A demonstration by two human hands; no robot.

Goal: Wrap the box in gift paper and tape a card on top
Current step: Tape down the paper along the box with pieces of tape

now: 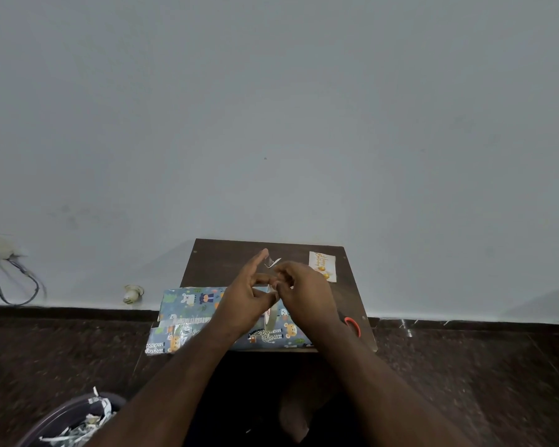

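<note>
A box wrapped in blue animal-print gift paper (188, 312) lies on a small dark wooden table (226, 259), its left end overhanging the table edge. Both hands meet above the box's right half. My left hand (249, 296) grips a roll of clear tape (269, 316) standing on edge. My right hand (304, 290) pinches the free end of the tape (272, 262), which sticks up between the fingers. A white greeting card with gold lettering (322, 265) lies flat at the table's far right.
Scissors with red handles (352, 324) lie at the table's right edge, partly under my right forearm. A bin with paper scraps (78, 421) stands on the dark floor at lower left. A wall socket with cables (0, 253) is on the left wall.
</note>
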